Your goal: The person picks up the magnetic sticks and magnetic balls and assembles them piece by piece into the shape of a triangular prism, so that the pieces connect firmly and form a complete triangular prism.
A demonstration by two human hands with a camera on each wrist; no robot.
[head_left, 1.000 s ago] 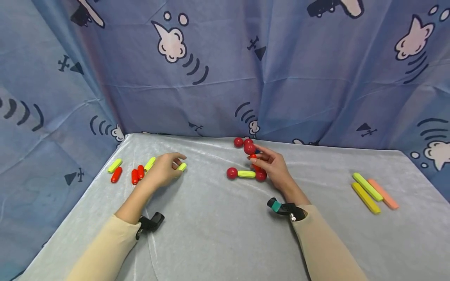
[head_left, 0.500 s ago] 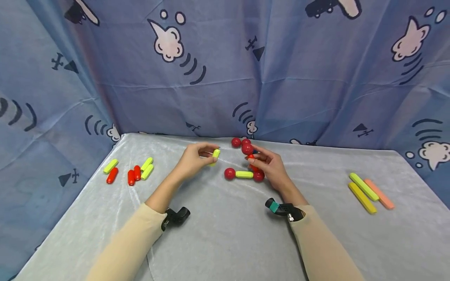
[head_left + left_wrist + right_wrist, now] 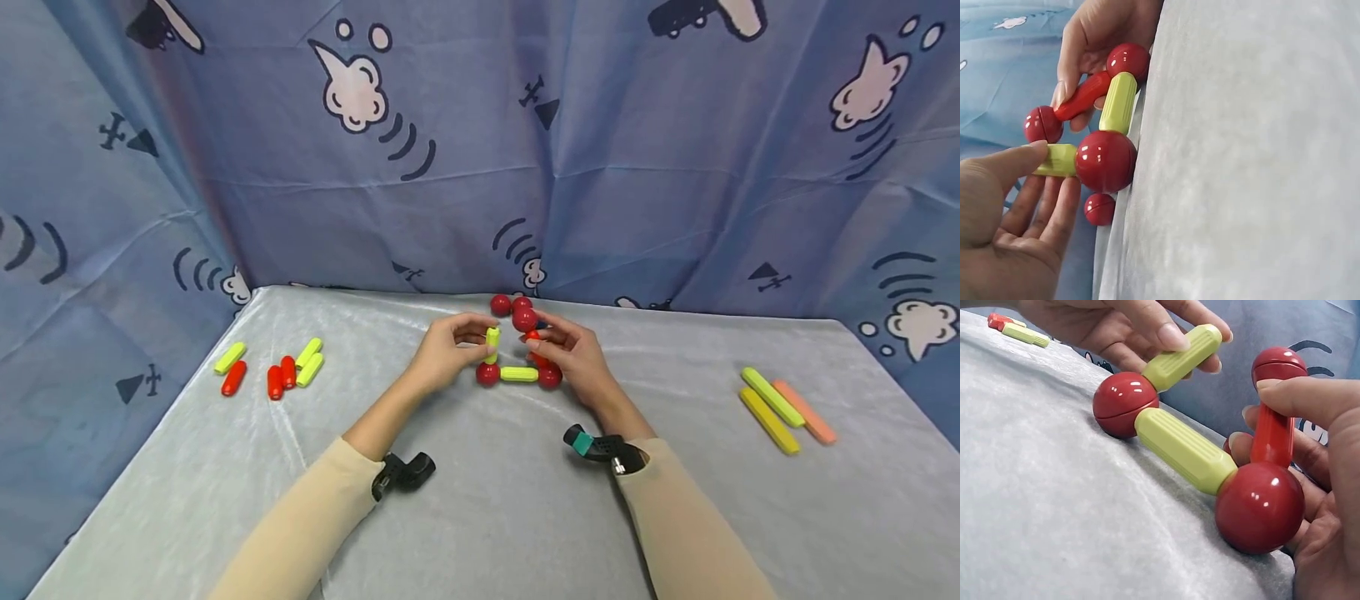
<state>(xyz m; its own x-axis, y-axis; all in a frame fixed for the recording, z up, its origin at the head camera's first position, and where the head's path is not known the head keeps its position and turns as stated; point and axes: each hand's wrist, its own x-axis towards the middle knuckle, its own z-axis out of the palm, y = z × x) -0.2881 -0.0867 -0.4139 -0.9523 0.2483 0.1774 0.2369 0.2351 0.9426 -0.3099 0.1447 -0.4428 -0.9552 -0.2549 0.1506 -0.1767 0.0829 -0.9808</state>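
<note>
My left hand (image 3: 453,354) pinches a short ribbed yellow-green toy rod (image 3: 1185,356) between thumb and fingers. This rod stands up from a red ball (image 3: 1125,403), its lower end right at the ball. A second yellow-green rod (image 3: 1185,450) lies on the table between that ball and another red ball (image 3: 1260,506) on the right. My right hand (image 3: 577,354) grips an upright short red rod (image 3: 1272,434) above the right ball. One more red ball (image 3: 1279,365) tops the red rod, near my right thumb tip.
Two loose red balls (image 3: 500,305) lie at the table's back edge. Several short rods, red (image 3: 275,382) and yellow-green (image 3: 310,370), lie on the left. Longer rods, yellow (image 3: 770,420), yellow-green and orange, lie on the right. A blue patterned curtain (image 3: 450,167) hangs behind.
My left hand has carried a yellow-green rod from the left group rightward and brought it upright onto the left red ball. The right hand keeps its grip on the red rod.
</note>
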